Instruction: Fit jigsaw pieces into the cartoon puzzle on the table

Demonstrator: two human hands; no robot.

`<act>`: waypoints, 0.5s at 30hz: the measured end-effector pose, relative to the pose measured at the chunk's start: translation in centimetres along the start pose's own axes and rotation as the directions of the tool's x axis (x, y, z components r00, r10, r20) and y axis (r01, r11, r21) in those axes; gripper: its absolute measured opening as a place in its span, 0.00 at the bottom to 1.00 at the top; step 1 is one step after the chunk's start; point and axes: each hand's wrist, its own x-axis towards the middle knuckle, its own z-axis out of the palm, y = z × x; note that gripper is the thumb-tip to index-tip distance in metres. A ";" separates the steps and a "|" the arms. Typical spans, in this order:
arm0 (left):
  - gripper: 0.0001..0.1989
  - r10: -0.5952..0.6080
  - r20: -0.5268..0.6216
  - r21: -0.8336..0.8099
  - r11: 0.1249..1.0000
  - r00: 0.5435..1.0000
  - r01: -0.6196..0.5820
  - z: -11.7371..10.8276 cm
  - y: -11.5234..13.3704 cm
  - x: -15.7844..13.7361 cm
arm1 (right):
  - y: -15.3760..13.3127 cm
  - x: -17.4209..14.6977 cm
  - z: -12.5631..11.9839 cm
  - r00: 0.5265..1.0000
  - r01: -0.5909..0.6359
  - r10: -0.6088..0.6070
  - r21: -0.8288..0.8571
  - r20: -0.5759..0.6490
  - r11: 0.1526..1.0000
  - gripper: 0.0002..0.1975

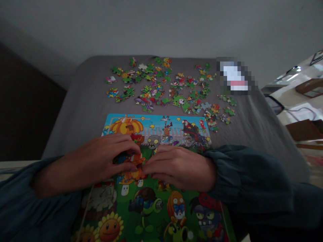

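Observation:
My left hand (101,158) is closed in a pinch, its fingertips and thumb on small orange jigsaw puzzle pieces (135,170). From the other side my right hand (179,166) meets the same cluster, fingers drawn together at its right edge; the palm side is hidden. Both hands rest over a cartoon puzzle board (174,129). Its top strip shows a blue sky, a pumpkin and zombies with piece seams. Lower down, the green part carries a printed sunflower (109,228), a pea shooter (145,205) and a walnut figure (176,205).
Many loose puzzle pieces (151,80) lie scattered on the grey cloth (83,97) beyond the board. A blurred-out bright object (234,75) sits at the back right. Brown boxes (306,129) and a cable are off the right side, and a pale wall (161,27) stands behind.

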 end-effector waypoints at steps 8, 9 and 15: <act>0.12 -0.032 0.006 0.029 0.999 0.999 0.032 0.1 0.3 -0.1 | -0.3 -0.8 -3.1 0.995 -0.103 0.103 -0.092 -0.001 0.990 0.14; 0.13 -0.038 0.000 0.031 0.999 0.999 0.038 0.1 0.4 -0.1 | -0.4 -1.0 -3.3 0.991 -0.120 0.125 -0.115 0.040 0.986 0.17; 0.16 -0.090 -0.014 0.089 0.992 0.996 0.090 0.6 0.7 0.2 | -1.1 -0.7 -3.1 0.946 -0.169 0.220 -0.220 0.238 0.961 0.28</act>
